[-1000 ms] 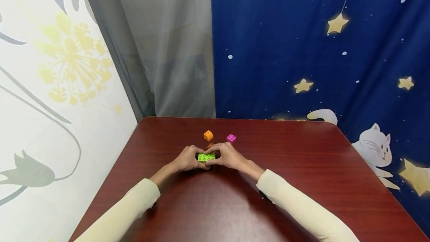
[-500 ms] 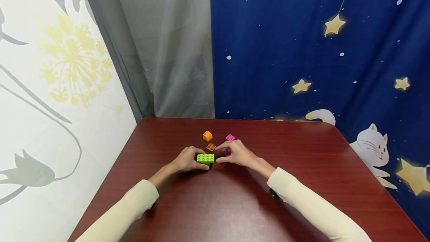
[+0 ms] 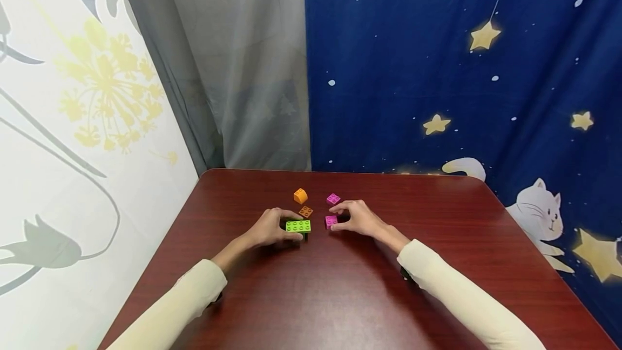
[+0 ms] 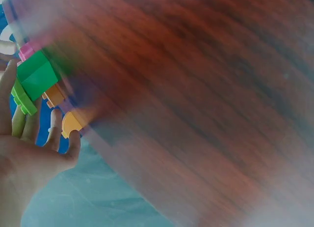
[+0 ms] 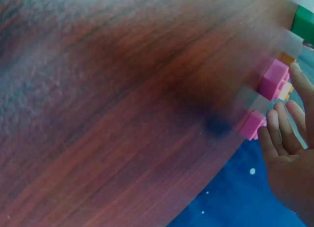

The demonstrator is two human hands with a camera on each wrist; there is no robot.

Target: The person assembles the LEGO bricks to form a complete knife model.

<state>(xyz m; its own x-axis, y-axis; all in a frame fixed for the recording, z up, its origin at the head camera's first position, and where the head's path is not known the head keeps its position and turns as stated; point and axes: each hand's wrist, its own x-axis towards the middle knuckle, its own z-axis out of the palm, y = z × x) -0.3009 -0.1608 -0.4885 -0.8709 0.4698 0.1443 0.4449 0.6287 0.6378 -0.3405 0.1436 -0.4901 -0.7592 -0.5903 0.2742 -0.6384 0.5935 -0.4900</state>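
Observation:
My left hand [image 3: 269, 227] has its thumb and fingers around a lime green eight-stud brick [image 3: 298, 226], which sits on top of a darker green block [image 4: 38, 74]. To the right, a magenta brick [image 3: 331, 222] stands on the table by the thumb of my right hand [image 3: 359, 217]. The right fingers are spread apart, with the fingertips beyond that brick and the thumb close at its side. Another magenta brick [image 3: 333, 199] lies just past the right fingertips. A brown-orange four-stud brick [image 3: 305, 211] rests behind the green stack.
An orange curved-top brick [image 3: 300, 196] sits farther back on the dark red wooden table [image 3: 311, 296]. Behind the table's far edge hang a grey curtain [image 3: 243, 69] and a blue starry curtain [image 3: 398, 69]. A white patterned cloth [image 3: 73, 177] borders the left side.
My right hand has let go of the green stack and moved right to the nearer magenta brick, which now shows beside its thumb. The left hand stays at the green stack.

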